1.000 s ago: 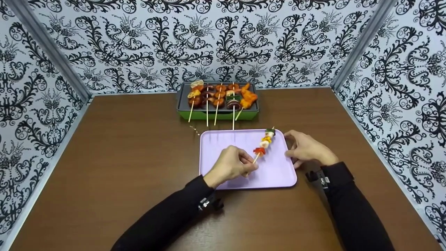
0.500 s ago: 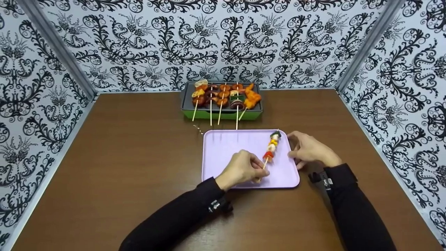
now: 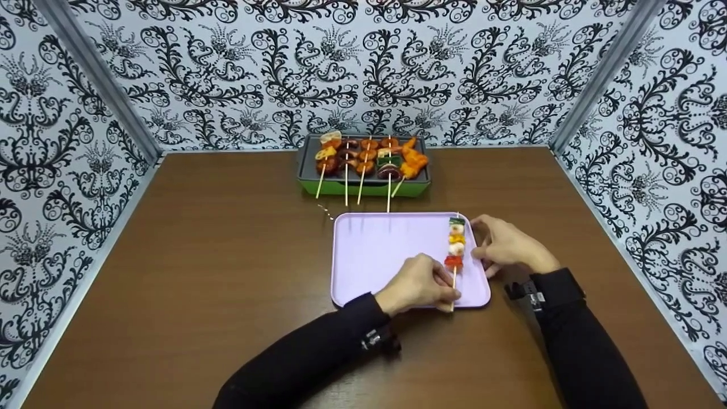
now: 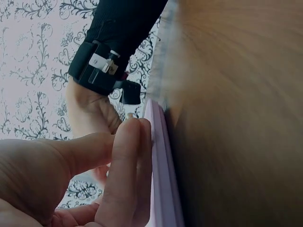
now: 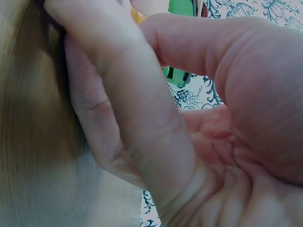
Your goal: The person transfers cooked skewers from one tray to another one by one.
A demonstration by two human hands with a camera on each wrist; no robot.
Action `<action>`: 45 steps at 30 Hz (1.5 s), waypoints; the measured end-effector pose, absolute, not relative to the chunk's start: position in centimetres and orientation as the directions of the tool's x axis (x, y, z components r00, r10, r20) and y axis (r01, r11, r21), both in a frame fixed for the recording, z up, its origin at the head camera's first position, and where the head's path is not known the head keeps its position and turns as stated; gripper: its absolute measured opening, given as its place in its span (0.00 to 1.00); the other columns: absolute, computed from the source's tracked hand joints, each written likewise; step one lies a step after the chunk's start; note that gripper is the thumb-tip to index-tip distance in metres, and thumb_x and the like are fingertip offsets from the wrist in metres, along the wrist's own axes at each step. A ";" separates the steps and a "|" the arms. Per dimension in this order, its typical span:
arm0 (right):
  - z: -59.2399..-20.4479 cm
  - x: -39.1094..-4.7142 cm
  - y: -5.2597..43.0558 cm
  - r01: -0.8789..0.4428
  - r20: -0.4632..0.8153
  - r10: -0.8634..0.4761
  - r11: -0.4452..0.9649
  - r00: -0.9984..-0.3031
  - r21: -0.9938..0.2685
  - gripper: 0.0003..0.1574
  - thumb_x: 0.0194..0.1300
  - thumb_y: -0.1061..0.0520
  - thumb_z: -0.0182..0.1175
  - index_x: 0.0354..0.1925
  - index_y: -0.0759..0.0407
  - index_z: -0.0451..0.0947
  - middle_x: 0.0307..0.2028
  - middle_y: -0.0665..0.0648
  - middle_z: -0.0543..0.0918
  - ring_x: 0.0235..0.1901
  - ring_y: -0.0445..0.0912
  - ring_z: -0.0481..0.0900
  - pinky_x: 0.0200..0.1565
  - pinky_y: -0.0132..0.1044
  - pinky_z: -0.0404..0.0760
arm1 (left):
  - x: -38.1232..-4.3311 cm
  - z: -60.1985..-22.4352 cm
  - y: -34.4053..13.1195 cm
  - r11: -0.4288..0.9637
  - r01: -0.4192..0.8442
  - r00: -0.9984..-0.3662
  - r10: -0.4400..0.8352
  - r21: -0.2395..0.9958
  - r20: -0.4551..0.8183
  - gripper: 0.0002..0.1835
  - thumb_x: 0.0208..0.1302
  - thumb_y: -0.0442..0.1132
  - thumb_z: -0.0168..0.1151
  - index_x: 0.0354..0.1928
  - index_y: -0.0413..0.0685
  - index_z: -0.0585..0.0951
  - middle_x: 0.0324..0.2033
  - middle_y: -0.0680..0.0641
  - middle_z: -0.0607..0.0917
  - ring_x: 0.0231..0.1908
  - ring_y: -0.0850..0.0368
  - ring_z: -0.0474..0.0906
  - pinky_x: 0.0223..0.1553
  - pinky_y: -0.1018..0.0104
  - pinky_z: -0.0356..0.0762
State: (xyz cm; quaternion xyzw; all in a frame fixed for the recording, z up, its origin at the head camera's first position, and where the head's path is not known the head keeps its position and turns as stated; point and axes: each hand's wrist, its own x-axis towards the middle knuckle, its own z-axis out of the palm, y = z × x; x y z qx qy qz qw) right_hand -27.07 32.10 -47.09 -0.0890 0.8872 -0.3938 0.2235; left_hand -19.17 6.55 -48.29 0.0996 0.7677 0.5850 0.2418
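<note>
One wooden-stick skewer of red, white, yellow and green chunks [image 3: 456, 249], over the three-o'clock side of one lilac rounded-rectangular plastic-looking tray [image 3: 375, 250]; left hand [image 3: 420, 286] pinching the stick's six-o'clock end, sparing the chunks, I'd say; right hand [image 3: 507, 244] gripping the rim, probably steadying it.

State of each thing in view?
Pale purple rectangular tray: flat on the brown wooden table.
Red, white, yellow and green skewer: over the tray's right side.
Green and black grill: upright, loaded.
Five mixed food skewers: on the grill, sticks overhanging its front.
Left hand: pinches the colourful skewer's stick.
Right hand: grips the tray's right rim.
</note>
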 end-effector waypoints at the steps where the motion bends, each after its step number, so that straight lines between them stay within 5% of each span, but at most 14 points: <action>1: -47.1 -27.1 32.1 0.018 -0.328 -0.335 0.675 -0.884 -0.737 0.49 0.75 0.68 0.68 0.86 0.73 0.58 0.44 0.70 0.88 0.29 0.50 0.93 0.33 0.45 0.99 | -19.1 -48.2 6.8 0.290 -0.132 -0.863 0.436 0.948 -0.253 0.08 0.67 0.27 0.85 0.33 0.41 0.93 0.26 0.44 0.95 0.27 0.51 0.97 0.32 0.63 0.97; 24: -47.0 -27.1 32.4 0.001 -0.318 -0.347 0.674 -0.882 -0.739 0.46 0.78 0.66 0.69 0.84 0.71 0.61 0.40 0.66 0.86 0.25 0.49 0.93 0.32 0.45 0.98 | -19.2 -48.2 7.6 0.303 -0.085 -0.779 0.574 0.949 -0.253 0.01 0.73 0.29 0.81 0.41 0.37 0.95 0.36 0.45 0.98 0.36 0.45 1.00 0.38 0.63 0.98; 37: -47.1 -27.1 32.3 -0.013 -0.312 -0.359 0.674 -0.880 -0.739 0.49 0.77 0.66 0.70 0.86 0.72 0.58 0.41 0.67 0.87 0.26 0.50 0.93 0.31 0.47 0.98 | -19.7 -45.6 3.8 0.465 0.198 -0.808 0.575 0.863 -0.125 0.10 0.77 0.44 0.80 0.52 0.46 0.97 0.35 0.52 0.98 0.28 0.70 0.88 0.37 0.77 0.86; 45: -46.9 -27.0 32.4 -0.010 -0.318 -0.354 0.682 -0.879 -0.731 0.50 0.78 0.65 0.70 0.86 0.72 0.57 0.41 0.67 0.87 0.27 0.50 0.92 0.31 0.46 0.98 | -21.1 -43.2 -0.1 0.364 0.211 -0.854 0.521 0.907 -0.011 0.12 0.80 0.41 0.78 0.57 0.44 0.95 0.45 0.46 0.99 0.29 0.66 0.91 0.36 0.65 0.96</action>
